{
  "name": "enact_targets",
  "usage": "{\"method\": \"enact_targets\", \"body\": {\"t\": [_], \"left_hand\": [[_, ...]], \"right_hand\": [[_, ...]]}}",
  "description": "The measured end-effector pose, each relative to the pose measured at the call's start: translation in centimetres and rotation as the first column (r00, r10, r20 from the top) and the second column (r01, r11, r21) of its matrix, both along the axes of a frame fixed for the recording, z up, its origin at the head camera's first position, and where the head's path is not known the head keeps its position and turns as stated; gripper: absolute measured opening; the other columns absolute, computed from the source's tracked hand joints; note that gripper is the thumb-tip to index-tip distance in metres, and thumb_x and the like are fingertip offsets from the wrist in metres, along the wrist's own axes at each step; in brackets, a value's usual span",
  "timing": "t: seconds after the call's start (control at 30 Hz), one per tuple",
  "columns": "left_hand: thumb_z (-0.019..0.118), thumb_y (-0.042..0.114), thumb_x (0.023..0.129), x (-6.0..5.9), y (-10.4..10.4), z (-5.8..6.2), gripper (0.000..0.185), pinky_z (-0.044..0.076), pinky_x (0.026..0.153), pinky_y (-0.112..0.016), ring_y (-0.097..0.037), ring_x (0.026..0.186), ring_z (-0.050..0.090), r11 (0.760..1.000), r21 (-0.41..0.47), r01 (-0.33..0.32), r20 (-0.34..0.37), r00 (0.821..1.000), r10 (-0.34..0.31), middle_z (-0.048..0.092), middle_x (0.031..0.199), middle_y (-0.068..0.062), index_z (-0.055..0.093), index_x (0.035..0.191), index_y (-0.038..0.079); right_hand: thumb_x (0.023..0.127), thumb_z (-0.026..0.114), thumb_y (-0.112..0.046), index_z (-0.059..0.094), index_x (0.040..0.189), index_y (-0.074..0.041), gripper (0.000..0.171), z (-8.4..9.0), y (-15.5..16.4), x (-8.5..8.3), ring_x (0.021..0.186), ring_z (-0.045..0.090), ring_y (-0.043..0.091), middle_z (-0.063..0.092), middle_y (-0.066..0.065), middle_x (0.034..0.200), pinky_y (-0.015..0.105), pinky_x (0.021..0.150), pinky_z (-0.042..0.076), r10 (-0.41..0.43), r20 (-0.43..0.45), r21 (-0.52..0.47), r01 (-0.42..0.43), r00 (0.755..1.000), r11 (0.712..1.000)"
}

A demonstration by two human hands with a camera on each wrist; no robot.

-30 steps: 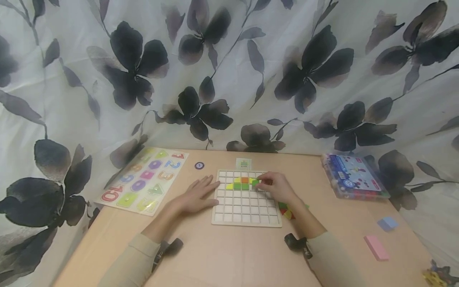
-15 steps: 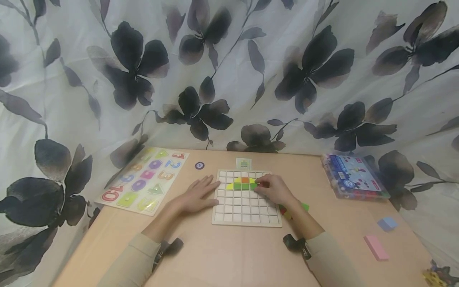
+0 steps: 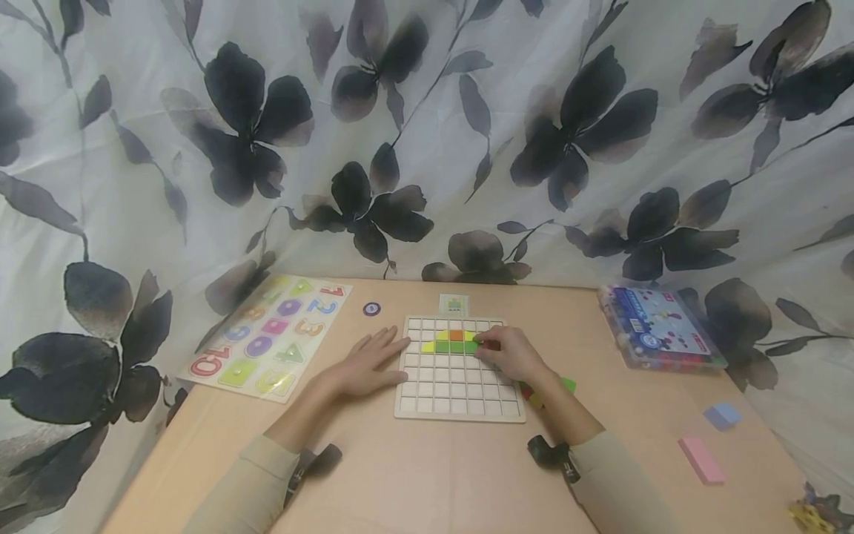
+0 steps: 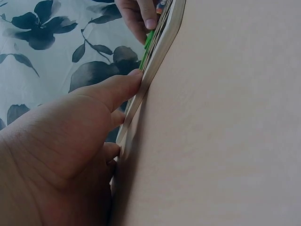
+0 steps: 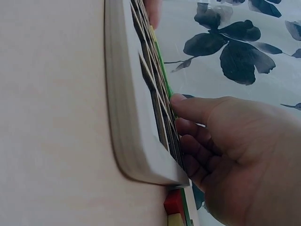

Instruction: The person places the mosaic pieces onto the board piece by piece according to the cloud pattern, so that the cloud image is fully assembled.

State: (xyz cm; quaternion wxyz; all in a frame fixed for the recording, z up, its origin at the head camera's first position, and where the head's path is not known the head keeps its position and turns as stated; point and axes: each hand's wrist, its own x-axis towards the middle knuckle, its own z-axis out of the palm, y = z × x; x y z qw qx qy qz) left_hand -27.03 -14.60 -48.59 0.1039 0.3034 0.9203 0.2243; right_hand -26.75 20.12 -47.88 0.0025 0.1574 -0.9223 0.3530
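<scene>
Filling the far side of the view, a flower-printed curtain (image 3: pixel 427 133) hangs behind the table (image 3: pixel 427 475). The wooden grid board (image 3: pixel 459 382) lies at the table's middle, a number puzzle (image 3: pixel 270 334) well to its left and a plastic box (image 3: pixel 657 328) to its right. The left hand (image 3: pixel 363 362) rests flat and relaxed against the board's left edge. The right hand (image 3: pixel 510 354) lies on the board, fingertips pressing a green tile (image 3: pixel 471 345) into the coloured row; whether it pinches the tile I cannot tell.
</scene>
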Motion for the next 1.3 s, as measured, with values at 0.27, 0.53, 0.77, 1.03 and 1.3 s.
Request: {"method": "enact_targets", "body": {"t": [0.27,0.53,0.77,1.03,1.3], "left_hand": [[0.057,0.056,0.102,0.1,0.1,0.1,0.077,0.001,0.131,-0.058,-0.035,0.163,0.005,1.0,0.008,-0.001,0.004,1.0,0.001,0.009,0.175,-0.016,0.029,0.166,0.023],[0.055,0.057,0.103,0.0,0.0,0.0,0.077,0.003,0.131,-0.058,-0.035,0.163,0.005,1.0,-0.001,0.003,-0.006,1.0,-0.003,0.008,0.176,-0.015,0.028,0.166,0.023],[0.055,0.058,0.102,0.1,0.0,0.1,0.078,0.002,0.132,-0.057,-0.035,0.163,0.004,1.0,-0.005,-0.002,0.003,1.0,0.002,0.008,0.176,-0.014,0.027,0.167,0.024],[0.055,0.059,0.102,0.0,0.0,0.0,0.077,0.003,0.132,-0.057,-0.034,0.164,0.004,1.0,-0.013,-0.003,-0.004,1.0,0.003,0.008,0.176,-0.014,0.027,0.167,0.026],[0.055,0.058,0.102,0.0,0.0,0.0,0.078,0.002,0.131,-0.058,-0.035,0.163,0.004,1.0,-0.001,-0.002,0.004,1.0,0.002,0.008,0.176,-0.014,0.027,0.166,0.025]], "right_hand": [[0.096,0.077,-0.02,0.072,0.131,-0.008,0.038,0.0,0.1,-0.2,0.086,0.058,0.017,0.068,0.0,0.095,0.028,0.074,0.049,-0.027,0.0,-0.051,0.027,1.0,0.998],[0.097,0.075,-0.019,0.071,0.132,-0.015,0.035,1.7,1.3,0.0,0.093,0.059,0.022,0.068,0.003,0.11,0.033,0.077,0.051,-0.095,-0.018,-0.12,0.092,0.995,0.988],[0.099,0.074,-0.025,0.069,0.136,-0.019,0.038,3.2,2.9,0.4,0.103,0.058,0.024,0.069,0.004,0.12,0.034,0.083,0.052,-0.099,0.057,-0.12,0.105,0.993,0.987],[0.099,0.072,-0.022,0.071,0.132,-0.021,0.033,4.3,5.4,1.1,0.102,0.056,0.026,0.066,0.001,0.111,0.037,0.083,0.05,-0.073,0.096,-0.099,0.082,0.993,0.992],[0.099,0.068,-0.021,0.071,0.133,-0.022,0.034,4.5,8.1,1.3,0.105,0.058,0.025,0.068,0.002,0.12,0.038,0.089,0.052,-0.083,0.15,0.051,0.076,0.985,0.996]]}}
